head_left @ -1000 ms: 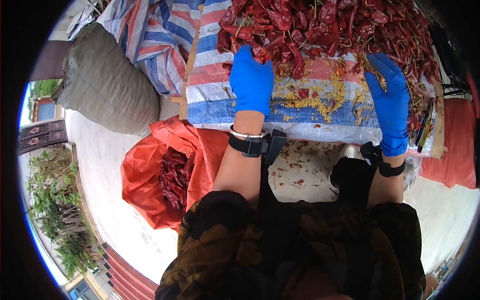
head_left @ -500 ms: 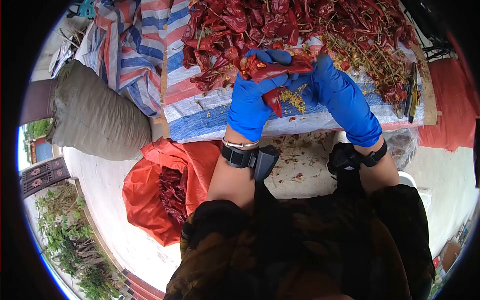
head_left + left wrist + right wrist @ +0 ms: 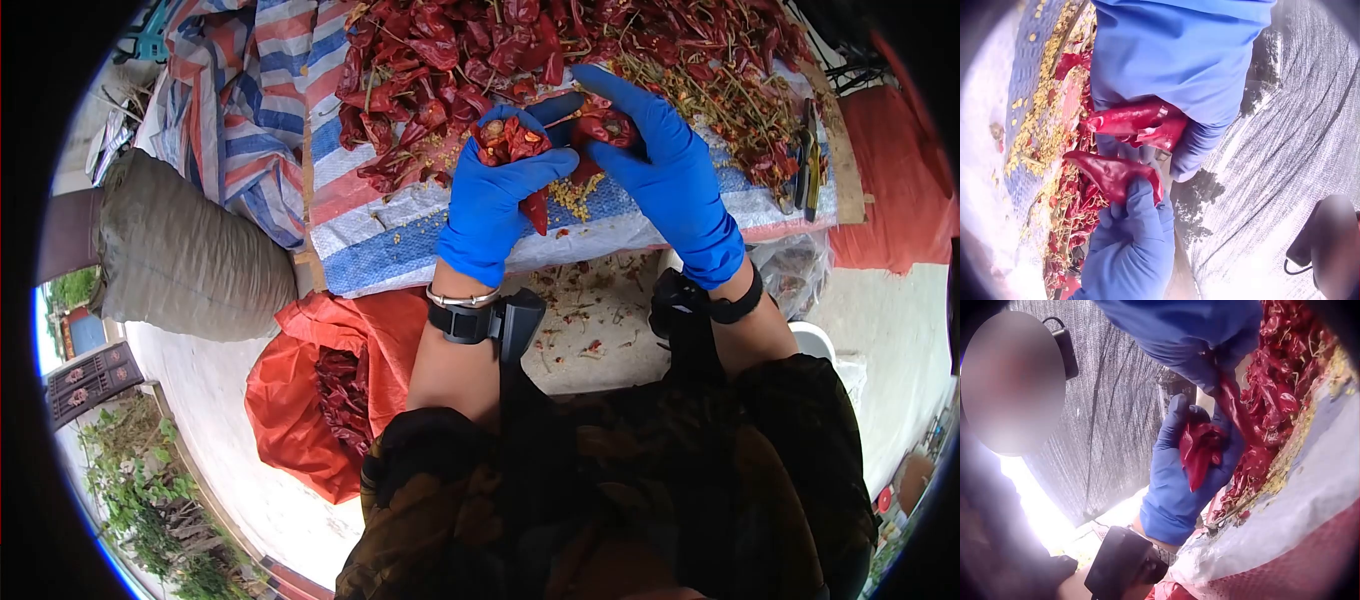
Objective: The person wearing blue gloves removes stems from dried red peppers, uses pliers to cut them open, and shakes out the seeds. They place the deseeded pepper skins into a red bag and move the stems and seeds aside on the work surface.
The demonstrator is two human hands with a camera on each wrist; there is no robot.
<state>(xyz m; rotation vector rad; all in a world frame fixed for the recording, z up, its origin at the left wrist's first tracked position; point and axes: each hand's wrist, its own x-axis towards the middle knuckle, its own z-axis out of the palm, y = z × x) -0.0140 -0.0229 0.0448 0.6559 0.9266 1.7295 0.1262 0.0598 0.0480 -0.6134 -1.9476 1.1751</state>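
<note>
In the head view the blue-gloved left hand (image 3: 487, 205) grips crumpled red dried peppers (image 3: 508, 141), and a red tip (image 3: 535, 212) hangs below its fingers. Beside it the gloved right hand (image 3: 672, 180) pinches another pepper (image 3: 605, 128) between thumb and fingers. The left wrist view has the left hand (image 3: 1175, 69) around a glossy pepper (image 3: 1141, 123), with the right hand (image 3: 1132, 250) holding a pepper (image 3: 1113, 178) close below. Seen from the right wrist, the left hand (image 3: 1182, 481) cups a red pepper (image 3: 1197, 453) near the right hand (image 3: 1204, 344).
A heap of dried peppers (image 3: 500, 45) lies beyond the hands on a striped sheet (image 3: 350, 245). Yellow seeds (image 3: 577, 200) lie nearer, with stems and black-yellow tools (image 3: 813, 165) on the right. An open red sack (image 3: 285, 390) holds peppers; a full grey sack (image 3: 185, 255) stands left.
Both hands have come together over the sheet from their separate places at the heap. Between them, the peppers are now parted, one portion in each hand.
</note>
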